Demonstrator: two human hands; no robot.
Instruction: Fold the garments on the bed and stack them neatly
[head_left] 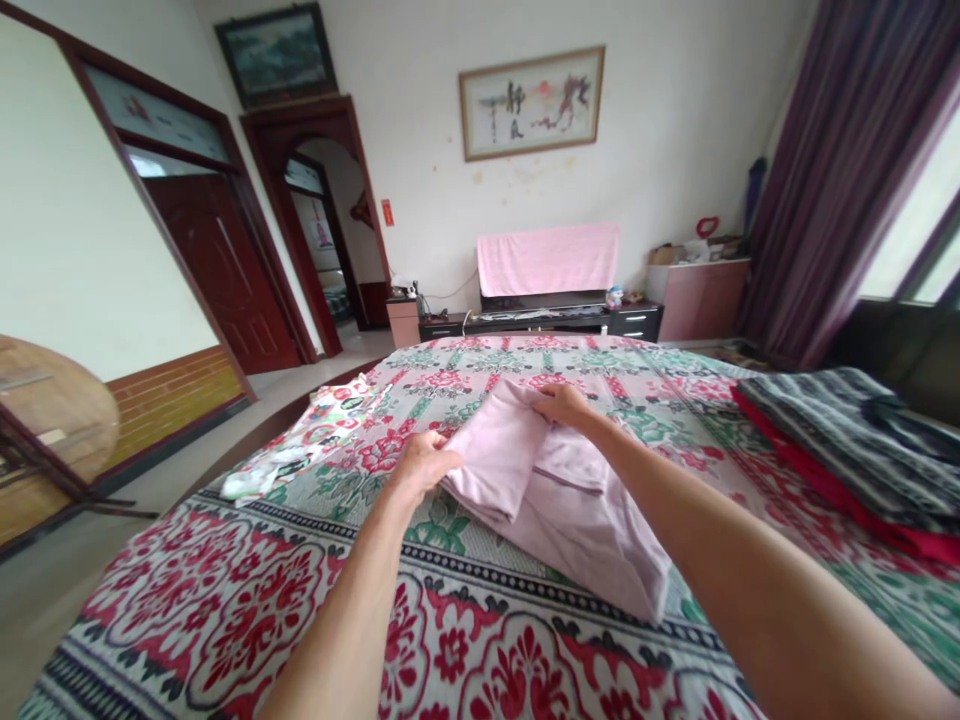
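A pale pink garment (577, 510), partly folded over itself, lies on the flowered cloth (300, 590) that covers the round table. My left hand (426, 462) grips the garment's left edge between thumb and fingers. At its far edge, my right hand (564, 405) pinches the fabric near the top of the folded-over flap. The near end of the garment spreads toward me and to the right, lightly creased. Its exact kind cannot be made out.
A white printed cloth (322, 430) lies at the table's left edge. Striped dark cloth (840, 430) rests over red fabric (840, 495) on the right. Beyond the table stands a low black cabinet (636, 322) beneath a pink-draped screen (549, 262). A wooden round board (56, 410) leans at left.
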